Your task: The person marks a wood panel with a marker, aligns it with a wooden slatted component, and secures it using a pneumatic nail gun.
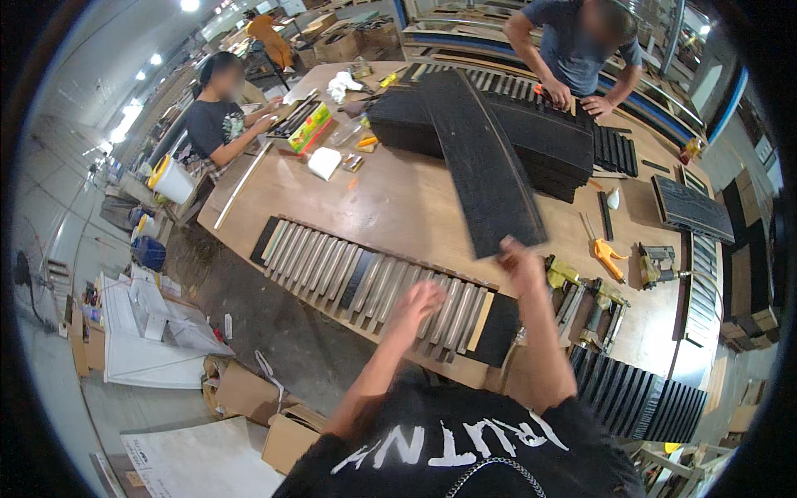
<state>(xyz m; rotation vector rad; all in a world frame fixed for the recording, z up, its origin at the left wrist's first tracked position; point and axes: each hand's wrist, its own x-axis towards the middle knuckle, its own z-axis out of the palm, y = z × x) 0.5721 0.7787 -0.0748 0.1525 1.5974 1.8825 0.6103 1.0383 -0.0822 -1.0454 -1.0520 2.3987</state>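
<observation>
Black shirt [473,438] cloth with white print is seen closest, at the bottom middle of the frame, with a shiny metal chain [498,461] laid over it. A long black board [483,162] is slanted from the top middle down to the center right, over a stack of black boards [552,153]. Its near end is gripped at the edge by the right hand [521,261], which is a bit blurred. Nothing is seen to be held by the left hand [421,303]; its fingers are loosely spread over a slatted panel [374,286], and whether the slats are touched cannot be told.

The board looks stiff, flat and not too heavy, but its length could make it tip if only one end is held. It is best held by both long edges, near the middle. Its face looks dull and lightly grained, so it may not be very slippery. The panel is made of thin gray strips set in a row on the smooth tan table [386,207].
</observation>
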